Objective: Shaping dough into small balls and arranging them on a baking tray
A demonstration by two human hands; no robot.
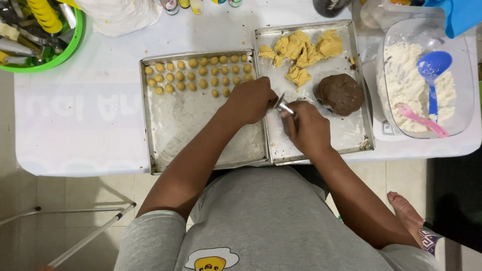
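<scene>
The left hand [249, 99] is curled shut over the seam between the two baking trays, right beside the right hand [307, 128], which grips a small metal spoon [282, 106] whose long axis slants far-left. The brown dough ball [340, 94] lies just right of the right hand, the nearer one, and the rows of small dough balls [201, 74] sit far-left of the left hand.

The person wears a light grey short-sleeved shirt with a small cartoon print low on the front, yellow and white like a fried egg. Both forearms are bare, as are the left hand [251, 100] and right hand [307, 129], with no rings, watch or gloves showing.
</scene>
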